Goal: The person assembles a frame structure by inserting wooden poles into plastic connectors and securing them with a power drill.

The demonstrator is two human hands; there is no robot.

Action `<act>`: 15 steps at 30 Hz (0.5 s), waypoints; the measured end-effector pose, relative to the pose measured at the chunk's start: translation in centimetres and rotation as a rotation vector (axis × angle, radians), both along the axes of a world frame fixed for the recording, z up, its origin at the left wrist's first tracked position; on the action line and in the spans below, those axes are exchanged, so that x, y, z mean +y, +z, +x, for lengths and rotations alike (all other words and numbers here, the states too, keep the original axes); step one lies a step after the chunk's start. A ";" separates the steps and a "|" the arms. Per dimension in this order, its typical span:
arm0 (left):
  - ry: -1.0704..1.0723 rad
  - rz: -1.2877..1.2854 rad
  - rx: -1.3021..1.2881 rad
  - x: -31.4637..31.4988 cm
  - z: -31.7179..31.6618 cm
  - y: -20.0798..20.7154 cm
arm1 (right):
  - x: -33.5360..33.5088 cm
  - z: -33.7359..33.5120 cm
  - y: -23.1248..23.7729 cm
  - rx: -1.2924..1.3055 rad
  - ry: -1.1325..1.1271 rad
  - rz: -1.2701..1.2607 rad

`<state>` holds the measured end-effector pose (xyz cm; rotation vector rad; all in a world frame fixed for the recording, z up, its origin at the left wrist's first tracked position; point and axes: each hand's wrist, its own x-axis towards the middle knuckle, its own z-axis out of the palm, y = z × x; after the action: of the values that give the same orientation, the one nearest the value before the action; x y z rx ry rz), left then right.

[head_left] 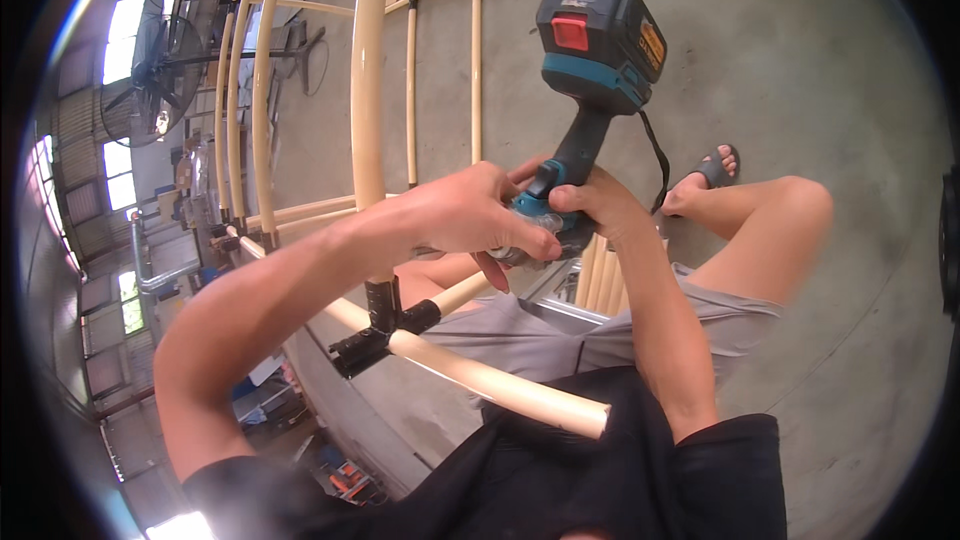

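Note:
A teal and black cordless drill (pixel 585 140) is held upside down in front of me, its battery with a red catch at the top. My left hand (pixel 490 215) is wrapped round the drill's head, and its fingers hide most of the front end. On the other side, my right hand (pixel 600 202) grips the drill where the handle meets the body, thumb against the casing. Below my left hand, a black pipe joint (pixel 385 325) links cream-coloured pipes. One short cream pipe (pixel 500 382) reaches from the joint toward my chest, and a thick upright pipe (pixel 368 80) rises from it.
A frame of cream pipes (pixel 475 70) with black joints stands beyond and to the left. Several pipes (pixel 602 275) lie between my legs. A large fan (pixel 150 70) is at far left. My sandalled foot (pixel 718 168) rests on the concrete floor (pixel 830 80).

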<state>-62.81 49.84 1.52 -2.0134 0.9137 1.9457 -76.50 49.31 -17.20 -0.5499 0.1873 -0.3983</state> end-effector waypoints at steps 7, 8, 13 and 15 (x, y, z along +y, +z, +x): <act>-0.131 -0.025 -0.188 2.2 1.5 0.4 | 3.9 3.6 -1.2 0.088 -0.094 0.055; -0.239 -0.104 -0.294 1.0 1.3 2.3 | 4.0 3.7 -1.6 0.120 -0.160 0.155; -0.142 -1.076 -0.618 3.5 0.9 9.7 | 3.4 2.8 -4.6 0.263 -0.333 0.257; -0.105 -1.120 -0.742 7.7 3.6 8.6 | 4.6 3.4 -4.2 0.404 -0.313 0.085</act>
<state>-59.19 57.58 10.13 -2.7381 2.0083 0.3973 -73.05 53.90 -21.45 -0.5137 0.6821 -0.5780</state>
